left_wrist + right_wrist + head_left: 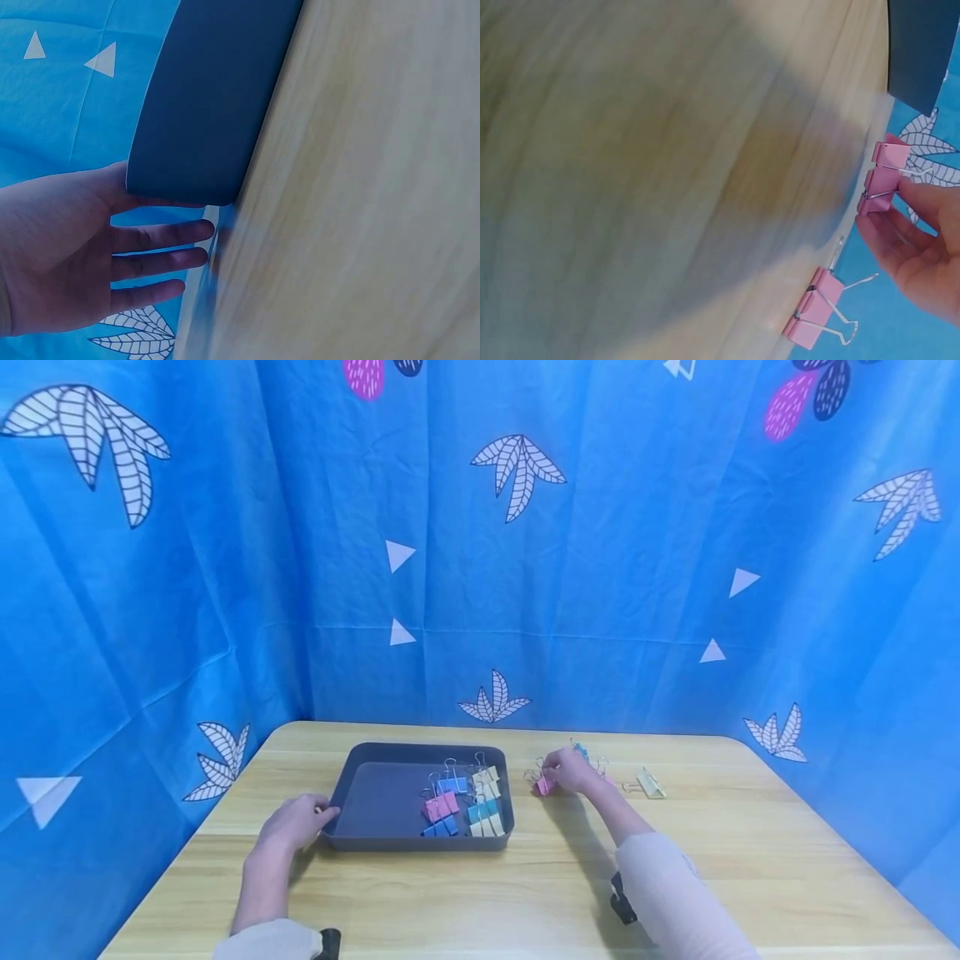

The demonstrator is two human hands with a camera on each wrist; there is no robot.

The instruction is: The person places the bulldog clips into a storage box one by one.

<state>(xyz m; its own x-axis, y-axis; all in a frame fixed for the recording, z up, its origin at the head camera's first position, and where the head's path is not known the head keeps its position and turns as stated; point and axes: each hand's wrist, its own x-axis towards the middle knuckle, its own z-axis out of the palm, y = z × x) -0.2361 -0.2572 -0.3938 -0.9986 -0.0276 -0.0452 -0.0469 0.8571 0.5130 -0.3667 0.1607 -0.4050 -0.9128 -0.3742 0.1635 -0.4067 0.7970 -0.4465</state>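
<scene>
My left hand [292,822] is at the left front corner of a dark tray [416,843], its thumb at the rim. In the left wrist view its other fingers stretch straight beside the tray wall. My right hand [572,771] reaches to the right of the tray and pinches a pink binder clip [881,187] between thumb and fingers. Another pink clip [892,154] sits right beside it. Inside the tray's right half lie several binder clips, among them a pink one [441,807], a blue one [452,786] and a teal one [483,811].
More clips lie on the wooden table [480,893] about my right hand: a teal one [581,750] behind it, a pink one [815,307] and a pale green one [650,783] to its right. A blue patterned curtain [600,568] hangs behind the table.
</scene>
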